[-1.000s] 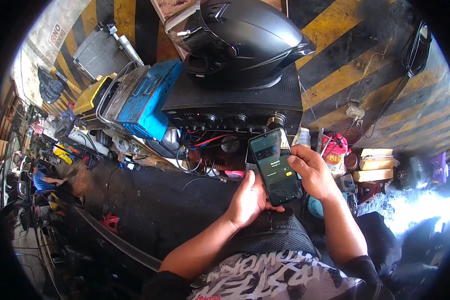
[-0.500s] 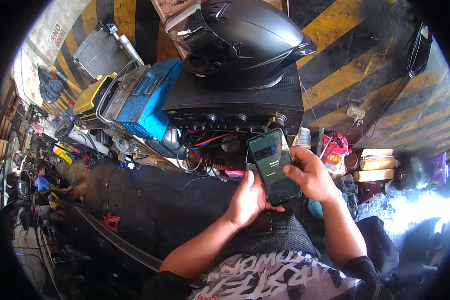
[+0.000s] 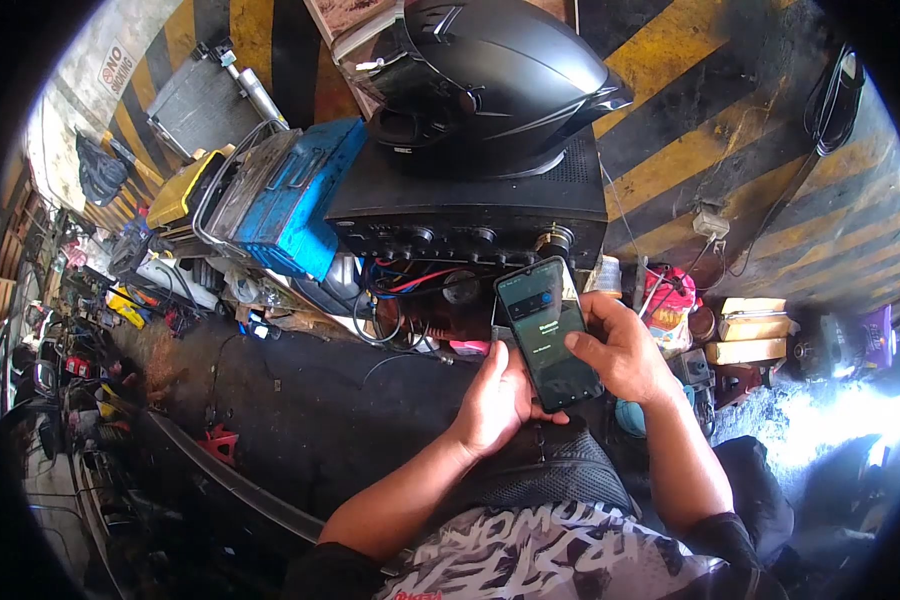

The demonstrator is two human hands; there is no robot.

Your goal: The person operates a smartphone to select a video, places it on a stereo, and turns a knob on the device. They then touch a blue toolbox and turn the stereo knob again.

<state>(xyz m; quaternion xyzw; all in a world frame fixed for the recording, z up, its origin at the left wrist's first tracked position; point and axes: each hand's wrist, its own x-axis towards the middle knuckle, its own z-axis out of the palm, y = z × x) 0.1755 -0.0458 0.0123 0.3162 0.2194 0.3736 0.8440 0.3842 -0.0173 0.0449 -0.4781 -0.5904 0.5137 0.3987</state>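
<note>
A smartphone [image 3: 549, 335] with a dark, lit screen is held upright in front of me. The word Bluetooth seems to show on its screen, with a small blue toggle above it. My left hand [image 3: 497, 400] supports the phone from its lower left side, thumb along the edge and fingertips showing under the bottom end. At the right edge, my right hand [image 3: 622, 350] is closed around the phone, its thumb over the screen; the fingers behind the phone are hidden. Just beyond the phone's top stands a black amplifier [image 3: 460, 215] with front knobs.
A black helmet [image 3: 500, 85] rests on the amplifier. To its left is a battered blue metal box [image 3: 295, 200]. Loose cables [image 3: 410, 285] hang below the amplifier. Stacked boxes [image 3: 752, 332] stand at right, and a red jack stand [image 3: 218, 445] sits on the floor at left.
Both hands and the phone stay almost still. The person in a blue shirt at the far left no longer shows clearly.
</note>
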